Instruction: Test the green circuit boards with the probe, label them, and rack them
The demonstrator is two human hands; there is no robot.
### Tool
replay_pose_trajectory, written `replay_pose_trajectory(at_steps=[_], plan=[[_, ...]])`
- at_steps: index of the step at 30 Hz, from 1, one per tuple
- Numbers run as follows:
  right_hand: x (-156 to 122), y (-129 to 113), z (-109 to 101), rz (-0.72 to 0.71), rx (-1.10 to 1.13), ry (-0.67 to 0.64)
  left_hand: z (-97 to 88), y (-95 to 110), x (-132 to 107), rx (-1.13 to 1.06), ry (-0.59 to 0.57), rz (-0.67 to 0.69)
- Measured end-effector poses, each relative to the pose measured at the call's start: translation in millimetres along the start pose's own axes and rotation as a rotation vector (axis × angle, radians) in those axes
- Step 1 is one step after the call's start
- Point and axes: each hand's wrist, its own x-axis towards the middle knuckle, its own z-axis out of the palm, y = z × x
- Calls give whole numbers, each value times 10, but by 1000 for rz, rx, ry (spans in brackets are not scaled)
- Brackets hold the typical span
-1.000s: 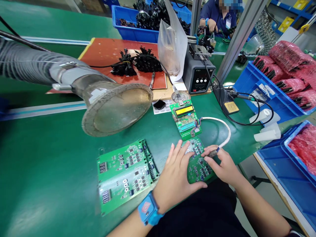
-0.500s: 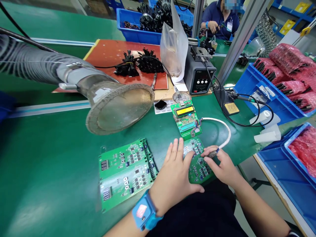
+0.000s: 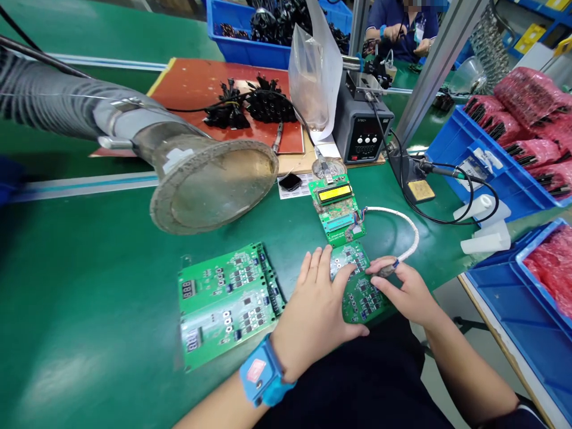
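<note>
My left hand (image 3: 319,298) lies flat with fingers spread over the left part of a green circuit board (image 3: 363,296), hiding some of it. A blue strap is around that wrist. My right hand (image 3: 409,292) pinches a programming probe (image 3: 385,270) at the board's right side; its tip seems to touch the board, though contact is hard to make out. A white sleeved cable (image 3: 409,225) runs from the probe to a green programmer board (image 3: 338,210) with a lit yellow display. Left of my hands lie more circuit boards (image 3: 223,310) with digit displays.
A fume extraction funnel (image 3: 214,187) hangs over the left bench. Behind stand a soldering station (image 3: 369,134), a plastic bag (image 3: 308,89) and black cable bundles (image 3: 270,107). Blue bins (image 3: 473,161) with pink-wrapped parts are at right. A co-worker (image 3: 402,30) sits across.
The view has shifted slightly, so the bench items sit a little higher. Both hands keep nearly the same place on the board, the left thumb a bit more bent. The co-worker's hands have moved.
</note>
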Motion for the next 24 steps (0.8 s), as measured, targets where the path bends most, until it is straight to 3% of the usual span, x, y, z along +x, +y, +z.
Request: replay_pose_trajectory(at_steps=[3,6,11,14,17,20,24], plan=[[33,-48,-38,16,114,16,-62,22,-31,-8,26,9],[132,-62,-25,24,241,104,-220,-78,-134,37,43,35],[409,55,103,40,233,133,-520,-673,-481,135,78,28],[514,129,175,18,195,137,-580,-1079,-700,169,81,-44],[495,138,191,16,199,180,-572,-1319,-857,199,5,-104],[370,100,141,91,214,241,-547,-1303,-875,251,-10,-127],[219,91,37,220,218,232,-418,-820,-541,230,118,-28]])
